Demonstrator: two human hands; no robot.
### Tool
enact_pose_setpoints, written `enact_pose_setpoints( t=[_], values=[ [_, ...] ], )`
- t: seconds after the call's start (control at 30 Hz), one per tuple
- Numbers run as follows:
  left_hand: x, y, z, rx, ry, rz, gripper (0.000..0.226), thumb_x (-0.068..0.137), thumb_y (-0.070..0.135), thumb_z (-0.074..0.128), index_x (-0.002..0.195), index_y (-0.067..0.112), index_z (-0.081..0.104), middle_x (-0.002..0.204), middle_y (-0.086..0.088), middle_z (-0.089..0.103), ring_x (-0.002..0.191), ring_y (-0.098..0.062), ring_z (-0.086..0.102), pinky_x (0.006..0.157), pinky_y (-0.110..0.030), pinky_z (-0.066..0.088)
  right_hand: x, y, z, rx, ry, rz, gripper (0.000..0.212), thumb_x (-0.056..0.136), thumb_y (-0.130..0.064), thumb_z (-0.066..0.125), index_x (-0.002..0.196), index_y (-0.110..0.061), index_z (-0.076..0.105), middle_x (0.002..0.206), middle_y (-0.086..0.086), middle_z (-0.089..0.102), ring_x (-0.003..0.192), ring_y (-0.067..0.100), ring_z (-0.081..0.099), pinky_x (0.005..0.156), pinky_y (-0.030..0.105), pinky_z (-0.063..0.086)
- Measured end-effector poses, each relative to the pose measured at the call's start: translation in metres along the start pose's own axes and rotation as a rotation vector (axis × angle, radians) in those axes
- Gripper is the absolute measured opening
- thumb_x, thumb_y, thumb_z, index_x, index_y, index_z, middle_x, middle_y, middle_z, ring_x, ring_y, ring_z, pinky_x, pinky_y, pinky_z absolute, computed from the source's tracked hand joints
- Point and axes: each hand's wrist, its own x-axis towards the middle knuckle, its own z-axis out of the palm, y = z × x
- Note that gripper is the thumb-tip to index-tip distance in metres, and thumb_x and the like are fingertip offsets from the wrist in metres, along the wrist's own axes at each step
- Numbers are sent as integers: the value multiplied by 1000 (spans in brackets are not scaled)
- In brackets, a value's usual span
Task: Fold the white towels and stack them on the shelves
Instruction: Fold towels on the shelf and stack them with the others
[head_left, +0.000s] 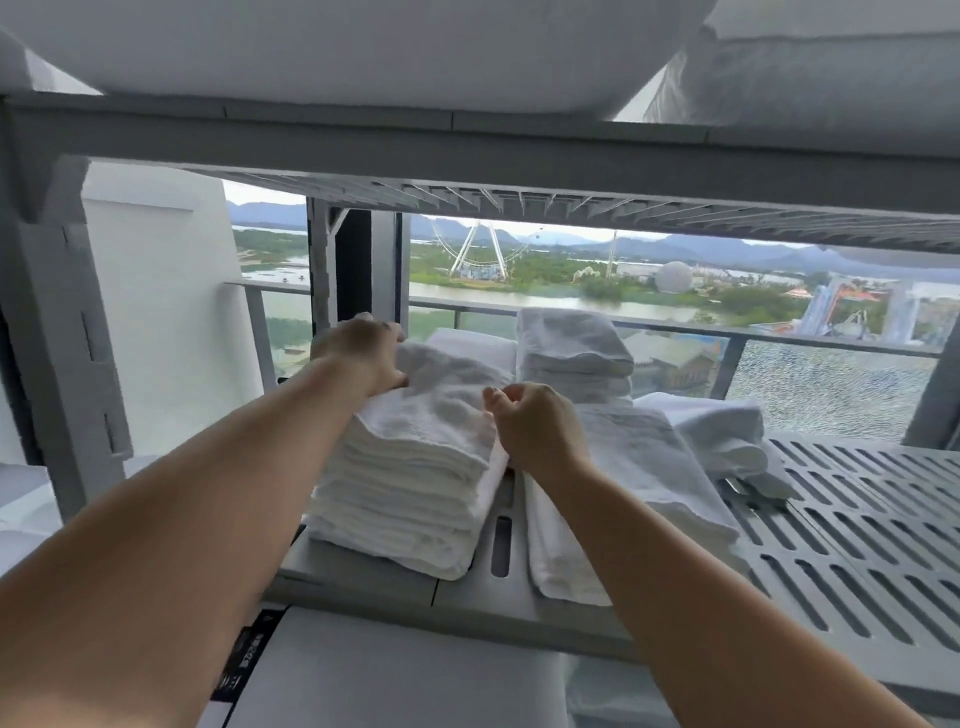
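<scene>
My left hand (363, 358) lies on the far left corner of the top towel (441, 410), fingers curled down over its far edge and gripping it. My right hand (537, 428) sits at the towel's near right edge with fingers curled in and thumb up against them; I cannot tell whether it pinches any cloth. The top towel is white terry, folded to a rectangle and a little rumpled, with a raised crease between my hands. It crowns a stack (400, 509) of folded white towels on the left part of the slotted grey shelf (857, 519). The stack's layered folds face near and left. As far as I can judge, its long axis runs near to far, the far end swung slightly right. Just right of it, across a narrow strip of bare shelf, a flat towel (634, 467) lies with its length also near to far and passes under my right wrist. Behind that stands a far stack (571, 353), shorter and neatly squared. To the right of the flat towel a loose towel (722, 431) sits bunched up. An upper shelf (467, 140) spans overhead, and beyond the glass railing (779, 345) I see a big wheel (480, 249).
</scene>
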Motion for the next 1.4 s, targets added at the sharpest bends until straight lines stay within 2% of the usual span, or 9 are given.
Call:
enact_pose_setpoints(
  t=[0.13, 0.47, 0.6, 0.77, 0.97, 1.07, 1.17, 1.27, 1.4],
  values=[
    [5, 67, -16, -114, 133, 142, 15, 89, 36, 65, 99, 28, 74, 108, 1, 69, 99, -24, 63, 77, -35, 50, 13, 28, -45, -72, 140, -4, 33, 92, -39, 55, 72, -15, 64, 79, 2, 69, 75, 21, 55, 65, 29, 37],
    [12, 291, 12, -308, 22, 373, 24, 92, 36, 59, 72, 24, 64, 88, 1, 65, 87, -23, 60, 81, -35, 54, 52, 229, -170, -193, 245, 232, 21, 91, -25, 53, 92, -15, 71, 97, 16, 73, 95, 36, 66, 74, 33, 45],
    [21, 368, 33, -301, -79, 389, 18, 91, 37, 60, 100, 29, 73, 107, 4, 73, 96, -19, 67, 85, -37, 58, 65, 319, -188, -225, 163, 314, 23, 92, -33, 58, 109, -19, 61, 103, 12, 71, 94, 34, 65, 74, 35, 45],
    [31, 441, 71, -159, -218, 301, 45, 93, 41, 57, 136, 29, 52, 136, 1, 59, 121, -24, 57, 96, -42, 50, 80, 378, -176, -195, -169, 319, 56, 83, -68, 53, 103, -18, 70, 105, 9, 69, 94, 26, 62, 83, 37, 50],
    [26, 470, 117, -51, -401, 122, 31, 96, 29, 52, 125, 22, 61, 132, -3, 59, 122, -27, 53, 95, -38, 43, 90, 400, -173, -261, -296, 163, 46, 83, -59, 57, 104, -20, 68, 114, 12, 63, 109, 31, 57, 94, 40, 48],
    [21, 473, 122, -42, -359, 133, 25, 93, 16, 51, 111, 19, 68, 125, -6, 63, 115, -28, 58, 92, -39, 48, 88, 399, -178, -223, -335, 143, 14, 85, -37, 55, 84, -23, 59, 105, 14, 61, 106, 32, 54, 89, 38, 47],
    [16, 473, 124, -87, -325, 147, 27, 92, 23, 49, 108, 16, 69, 126, -9, 60, 117, -29, 55, 97, -39, 48, 81, 400, -187, -157, -297, 145, 18, 81, -24, 57, 65, -21, 47, 83, 7, 58, 86, 28, 56, 68, 31, 41],
    [4, 472, 124, -155, -338, 154, 30, 92, 36, 49, 102, 16, 68, 126, -8, 59, 115, -28, 55, 96, -38, 46, 71, 398, -200, -157, -258, 150, 17, 77, -18, 58, 63, -18, 49, 67, 0, 54, 70, 23, 53, 51, 26, 31],
    [-21, 473, 124, -394, -332, 142, 38, 99, 42, 43, 95, 12, 66, 115, -15, 67, 99, -28, 57, 80, -33, 38, 51, 390, -218, -96, -150, 205, 12, 82, -21, 60, 73, -16, 54, 67, -3, 55, 69, 21, 53, 55, 30, 33]
  ],
)
